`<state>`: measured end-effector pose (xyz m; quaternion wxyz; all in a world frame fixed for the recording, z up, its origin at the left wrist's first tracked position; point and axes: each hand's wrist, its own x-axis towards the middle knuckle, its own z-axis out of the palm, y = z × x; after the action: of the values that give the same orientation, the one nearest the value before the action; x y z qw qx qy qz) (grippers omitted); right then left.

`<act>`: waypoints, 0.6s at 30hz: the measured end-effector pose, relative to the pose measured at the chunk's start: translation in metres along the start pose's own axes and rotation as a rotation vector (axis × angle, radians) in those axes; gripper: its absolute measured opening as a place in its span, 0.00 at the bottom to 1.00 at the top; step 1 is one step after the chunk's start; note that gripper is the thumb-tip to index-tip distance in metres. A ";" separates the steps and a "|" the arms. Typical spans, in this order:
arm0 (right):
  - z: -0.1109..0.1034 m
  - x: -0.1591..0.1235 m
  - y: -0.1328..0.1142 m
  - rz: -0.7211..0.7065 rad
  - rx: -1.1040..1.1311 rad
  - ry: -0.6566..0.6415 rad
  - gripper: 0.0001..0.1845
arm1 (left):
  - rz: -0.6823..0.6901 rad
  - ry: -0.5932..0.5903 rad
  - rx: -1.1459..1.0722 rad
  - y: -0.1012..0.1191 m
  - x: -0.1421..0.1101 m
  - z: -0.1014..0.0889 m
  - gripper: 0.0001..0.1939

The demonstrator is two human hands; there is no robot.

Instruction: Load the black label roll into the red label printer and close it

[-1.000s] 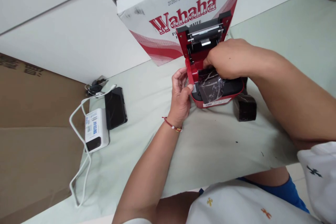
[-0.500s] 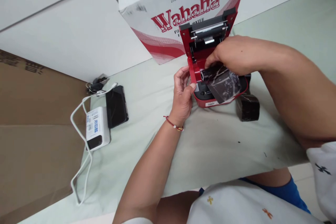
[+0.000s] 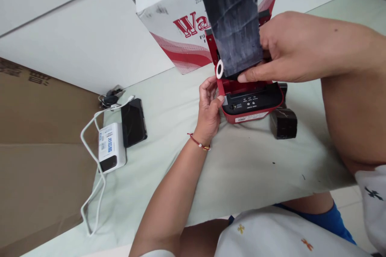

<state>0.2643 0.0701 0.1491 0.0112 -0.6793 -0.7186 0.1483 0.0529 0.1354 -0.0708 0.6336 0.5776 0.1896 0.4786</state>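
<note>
A small red and black printer (image 3: 251, 100) stands on the cloth with its lid raised at the back. My left hand (image 3: 210, 106) is closed round its left side, thumb on the front corner and fingers behind. Over the open compartment my right hand (image 3: 286, 54) grips a roll of black film (image 3: 235, 28) with a white ring at its left end. A wide, creased length of the film rises from the roll and covers much of the lid. The compartment below shows bare red walls. Some of my right fingers are hidden behind the film.
A Wahaha carton (image 3: 183, 44) stands behind the printer. To its right front lies a dark block-like object (image 3: 285, 123). A black phone (image 3: 134, 122), a white power bank (image 3: 111, 146) with a white cable (image 3: 86, 134) and keys (image 3: 111, 97) lie on the left.
My right hand has lifted the roll of film up and back out of the printer. Its loose length has swung from the front to upright. My left hand has stayed put.
</note>
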 end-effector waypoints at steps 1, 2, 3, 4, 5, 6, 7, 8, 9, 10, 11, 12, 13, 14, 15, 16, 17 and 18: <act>0.000 -0.002 -0.002 -0.016 -0.001 0.026 0.21 | 0.000 -0.001 0.000 0.000 0.000 0.000 0.35; 0.001 -0.002 -0.005 -0.037 0.001 0.056 0.20 | -0.002 -0.003 0.000 0.001 0.000 0.000 0.35; 0.002 -0.003 -0.007 -0.065 0.012 0.078 0.18 | -0.003 -0.007 0.001 0.001 0.000 0.000 0.35; 0.004 -0.003 -0.009 -0.095 0.033 0.089 0.16 | -0.004 -0.011 0.003 0.001 0.000 0.000 0.35; 0.005 -0.003 -0.010 -0.119 0.054 0.095 0.13 | -0.006 -0.015 0.006 0.001 0.000 -0.001 0.35; 0.006 -0.003 -0.011 -0.133 0.066 0.089 0.12 | -0.008 -0.018 0.009 0.001 0.000 -0.001 0.35; 0.006 -0.003 -0.012 -0.132 0.066 0.077 0.11 | -0.011 -0.018 0.013 0.001 0.000 -0.001 0.35; 0.006 -0.003 -0.012 -0.123 0.061 0.066 0.11 | -0.014 -0.016 0.017 0.001 0.000 -0.001 0.35; 0.006 -0.003 -0.013 -0.111 0.053 0.059 0.11 | -0.014 -0.010 0.018 0.001 0.000 0.000 0.35; 0.006 -0.003 -0.013 -0.103 0.044 0.053 0.11 | -0.013 -0.003 0.017 0.001 0.000 0.001 0.36; 0.007 -0.003 -0.013 -0.101 0.040 0.046 0.10 | -0.013 0.005 0.014 0.001 0.000 0.002 0.37; 0.007 -0.004 -0.014 -0.104 0.042 0.035 0.10 | -0.013 0.013 0.010 0.001 0.000 0.003 0.38; 0.007 -0.004 -0.015 -0.105 0.043 0.026 0.10 | -0.016 0.021 0.005 0.002 0.000 0.004 0.38; 0.008 -0.004 -0.016 -0.104 0.042 0.013 0.10 | -0.021 0.027 -0.004 0.003 0.000 0.006 0.38; 0.009 -0.004 -0.017 -0.095 0.040 0.004 0.11 | -0.024 0.030 -0.016 0.003 0.000 0.007 0.38; 0.011 -0.005 -0.018 -0.083 0.039 -0.008 0.12 | -0.026 0.032 -0.029 0.004 0.000 0.008 0.38; 0.013 -0.005 -0.019 -0.067 0.039 -0.016 0.13 | -0.024 0.032 -0.039 0.004 0.000 0.009 0.37; 0.014 -0.006 -0.020 -0.049 0.038 -0.022 0.14 | -0.021 0.030 -0.045 0.003 0.000 0.010 0.37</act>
<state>0.2420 0.0609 0.1410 0.0197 -0.6596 -0.7321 0.1691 0.0594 0.1300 -0.0651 0.6486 0.5539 0.1945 0.4845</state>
